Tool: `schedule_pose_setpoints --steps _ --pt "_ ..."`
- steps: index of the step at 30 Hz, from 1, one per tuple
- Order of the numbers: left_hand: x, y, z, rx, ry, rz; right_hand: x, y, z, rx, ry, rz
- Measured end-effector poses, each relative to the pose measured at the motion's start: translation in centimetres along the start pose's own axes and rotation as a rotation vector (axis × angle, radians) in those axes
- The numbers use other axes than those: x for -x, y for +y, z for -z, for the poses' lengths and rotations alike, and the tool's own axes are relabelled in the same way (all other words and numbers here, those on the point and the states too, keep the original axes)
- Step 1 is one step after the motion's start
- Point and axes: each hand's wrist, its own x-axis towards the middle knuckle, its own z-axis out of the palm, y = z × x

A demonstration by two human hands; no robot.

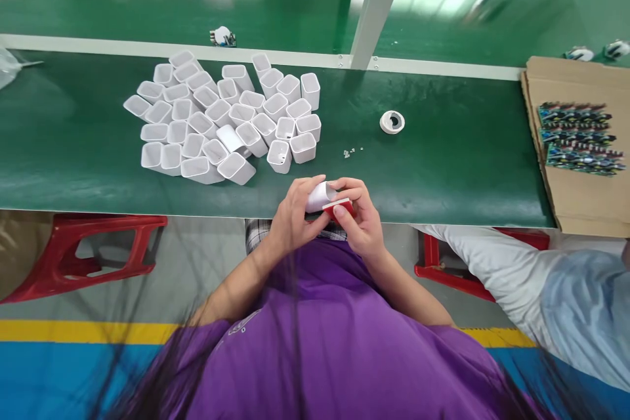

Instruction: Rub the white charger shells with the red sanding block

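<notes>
Hands (294,213) (364,222) holding white container (319,197), red piece (350,205), open containers (218,109) clustered, pale insides (158,111) showing

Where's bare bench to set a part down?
Best: green bench between the white ring and the cardboard. Also left, between the clear bag and white housings. Crowded: housing cluster, circuit boards, front edge at left hand and right hand.

- The casing (319,198) I held was white.
- My flat piece (339,209) was red, edged in white.
- The grouped casings (218,111) were white too.
- My worktop (457,164) was dark green.
- The round piece (392,122) was white with a dark centre.
- The cardboard (590,203) was brown.
- My shirt (335,341) was purple; my checked cloth (256,233) was dark and pale.
- The floor (197,262) was grey, yellow and blue.
</notes>
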Motion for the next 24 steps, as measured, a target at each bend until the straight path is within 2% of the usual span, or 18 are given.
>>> schedule_pose_setpoints --steps 5,8,14,18,21,24 --pt "0.2 -0.2 0.0 0.053 -0.058 -0.038 -0.3 0.2 -0.8 0.135 0.087 0.147" --pt "0.6 -0.5 -0.2 0.031 -0.076 -0.034 -0.4 -0.1 -1.5 0.186 0.148 0.142" --pt "1.2 -0.9 -0.7 -0.046 -0.024 -0.117 -1.3 -0.5 -2.9 0.161 0.22 -0.052" --pt "1.1 -0.7 -0.8 -0.047 0.002 -0.105 -2.4 0.1 -2.9 -0.07 0.227 -0.257" --pt "0.9 -0.6 -0.6 -0.003 0.078 -0.059 -3.0 0.4 -2.2 -0.27 0.242 -0.396" --pt "0.7 -0.7 -0.2 0.043 0.112 -0.009 -2.9 0.0 -1.4 -0.381 0.174 -0.4"
